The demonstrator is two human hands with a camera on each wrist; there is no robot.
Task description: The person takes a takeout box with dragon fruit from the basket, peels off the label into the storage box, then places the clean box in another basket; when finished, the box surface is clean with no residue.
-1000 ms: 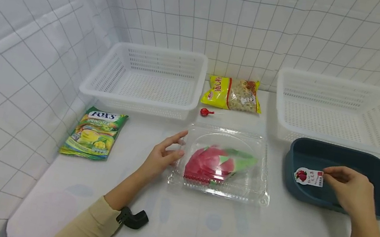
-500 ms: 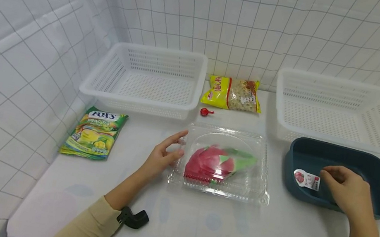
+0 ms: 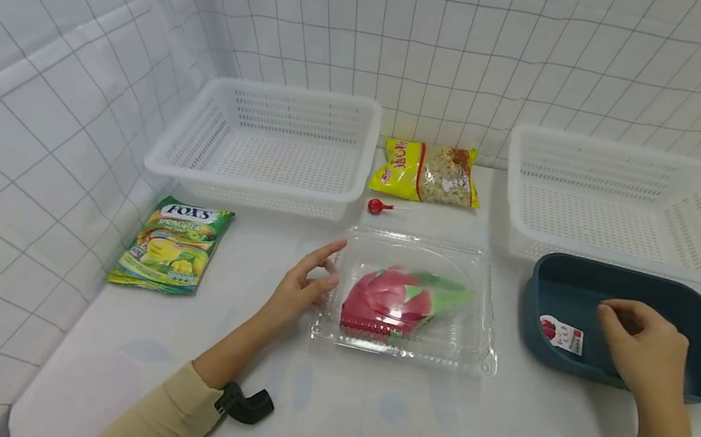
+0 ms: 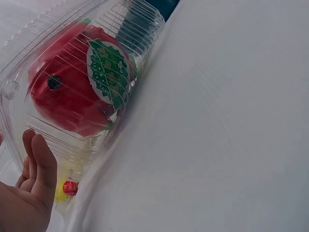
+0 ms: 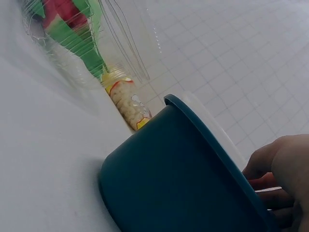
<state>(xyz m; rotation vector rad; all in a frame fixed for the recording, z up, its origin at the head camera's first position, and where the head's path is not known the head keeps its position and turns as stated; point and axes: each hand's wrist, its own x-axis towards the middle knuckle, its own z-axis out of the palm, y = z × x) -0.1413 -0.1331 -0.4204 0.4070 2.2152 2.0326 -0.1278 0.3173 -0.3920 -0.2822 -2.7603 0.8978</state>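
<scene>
A clear plastic clamshell box [image 3: 410,298] holds a dragon fruit [image 3: 381,302], red with green tips, which bears a green-and-white sticker [image 4: 107,72]. At the box's left side is my left hand [image 3: 304,284], fingers relaxed and fingertips right at its edge. Over the dark teal basin [image 3: 576,368] on the right, my right hand [image 3: 649,350] hangs loosely curled and holds nothing, thumb and forefinger slightly apart. To its left, inside the basin, lies a small white label [image 3: 560,336] with a red fruit picture. The right wrist view hides the label behind the basin wall.
Two white plastic baskets [image 3: 257,197] [image 3: 636,258] stand along the back. Between them lie a yellow bag of grain-like food [image 3: 429,174] and a red lollipop [image 3: 376,207]. A green Fox's candy bag [image 3: 172,247] lies at the left.
My right hand has let go of the label, which has dropped down in the basin and tilted slightly. The right fingers have loosened. My left hand stays at the box.
</scene>
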